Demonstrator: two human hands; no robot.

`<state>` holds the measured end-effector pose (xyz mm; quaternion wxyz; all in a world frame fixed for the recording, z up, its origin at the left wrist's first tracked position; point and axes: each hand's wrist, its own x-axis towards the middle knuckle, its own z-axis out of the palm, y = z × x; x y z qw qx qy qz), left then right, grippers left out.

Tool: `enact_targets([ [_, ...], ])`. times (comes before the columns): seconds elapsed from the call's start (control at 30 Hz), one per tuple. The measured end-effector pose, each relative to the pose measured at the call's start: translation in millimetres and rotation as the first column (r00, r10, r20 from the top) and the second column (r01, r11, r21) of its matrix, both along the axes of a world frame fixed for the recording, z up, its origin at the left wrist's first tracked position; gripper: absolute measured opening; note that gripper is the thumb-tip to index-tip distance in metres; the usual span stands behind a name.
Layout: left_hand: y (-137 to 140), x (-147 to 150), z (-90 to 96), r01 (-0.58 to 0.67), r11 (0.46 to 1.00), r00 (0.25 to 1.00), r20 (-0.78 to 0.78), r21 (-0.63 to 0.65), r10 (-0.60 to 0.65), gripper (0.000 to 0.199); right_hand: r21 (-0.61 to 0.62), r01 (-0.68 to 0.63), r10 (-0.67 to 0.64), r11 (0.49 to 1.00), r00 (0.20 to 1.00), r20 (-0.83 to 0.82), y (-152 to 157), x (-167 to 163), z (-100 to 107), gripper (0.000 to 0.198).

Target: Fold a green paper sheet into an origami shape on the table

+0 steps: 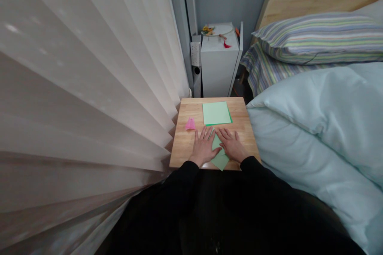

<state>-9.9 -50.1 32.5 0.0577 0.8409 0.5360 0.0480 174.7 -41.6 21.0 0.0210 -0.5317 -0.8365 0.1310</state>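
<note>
Sitting on the left of the worktop (179,152) is a pink folded paper (190,124); right of it, the left hand (205,147), spread flat and grasping nothing, rests against a light green paper (220,161) at the near edge. The right hand (232,144), likewise flat, covers its other side: apparently a creasing step, with the next move calling for even pressure along the fold.

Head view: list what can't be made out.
Head view: parts of the green paper, hidden by the left hand and right hand.
Head view: right end of the striped pillow, cut off by the frame edge.
Head view: yellowish trinket on the white cabinet, too small to identify.
</note>
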Motion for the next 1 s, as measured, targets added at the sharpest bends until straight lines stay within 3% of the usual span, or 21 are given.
enact_targets([
  [0.33, 1, 0, 1.8, -0.010, 1.000, 1.000, 0.000, -0.004, 0.010, 0.084, 0.013, -0.004, 0.003, 1.000, 0.999, 0.034, -3, -2, 6, 0.065],
  [0.6, 0, 8, 3.9, -0.055, 0.998, 0.998, 0.023, 0.017, 0.054, 0.074, -0.003, 0.007, -0.007, 1.000, 1.000, 0.022, -1, -2, 3, 0.067],
  [0.8, 2, 13, 8.6, -0.088, 0.995, 0.996, -0.006, 0.039, 0.088, 0.056, -0.017, 0.013, -0.013, 1.000, 0.999, 0.035, 0, -2, 0, 0.065],
  [1.0, 9, 19, 12.3, -0.136, 0.990, 0.991, -0.003, 0.026, 0.136, 0.056, -0.030, 0.018, -0.017, 0.999, 0.999, 0.039, -1, -2, 2, 0.063],
])
